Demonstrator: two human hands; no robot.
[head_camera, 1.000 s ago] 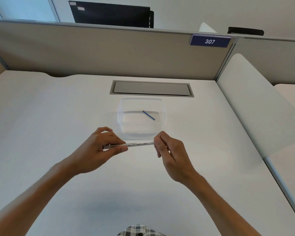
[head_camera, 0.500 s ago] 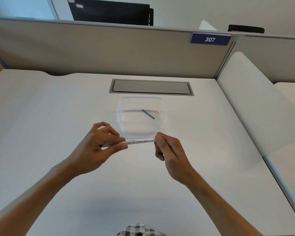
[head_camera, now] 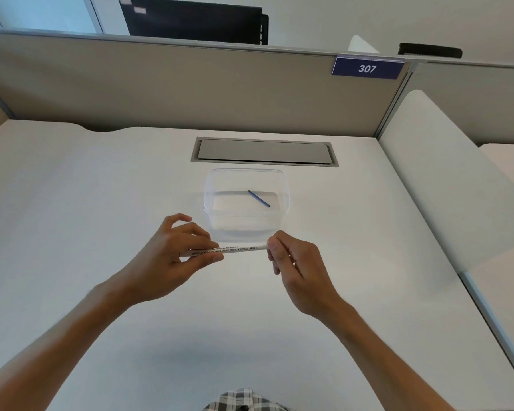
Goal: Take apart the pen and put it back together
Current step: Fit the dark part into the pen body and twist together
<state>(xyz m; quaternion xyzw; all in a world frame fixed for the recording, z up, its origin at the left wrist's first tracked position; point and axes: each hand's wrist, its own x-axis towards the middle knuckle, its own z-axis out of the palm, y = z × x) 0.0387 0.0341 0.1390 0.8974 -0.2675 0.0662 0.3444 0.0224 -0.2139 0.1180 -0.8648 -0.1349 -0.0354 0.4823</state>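
- Office cubicle setup: a white worktop [head_camera: 72, 203] boxed in by beige partition panels [head_camera: 161, 93], with a blue "307" sign [head_camera: 367, 68] up at the far right corner and a grey cable hatch [head_camera: 264, 151] set in near the far edge.
- A clear plastic container [head_camera: 284, 185] sits mid-worktop just in front of the hatch, and a thin blue rod [head_camera: 259, 198] lies inside it. Best guess is that's the refill, already pulled out.
- The person holds the white pen barrel [head_camera: 244, 249] level above the worktop, just on the near side of the container, printed text facing up.
- The left hand [head_camera: 172, 256] pinches the barrel's left part between thumb and curled fingers, with the index finger lifted a bit.
- The right hand [head_camera: 297, 262] has its fingertips closed on the barrel's right end, the rest of the fingers curled under.
- Compared with a second ago, hardly anything has moved: same two-handed hold, the barrel sitting a touch higher in view, the right fingertips shuffled slightly at the end. The blue rod hasn't budged.
- Looks like he's working at that right end piece, twisting or tugging it. Can't tell whether it has come loose at all, so the take-apart half seems unfinished.
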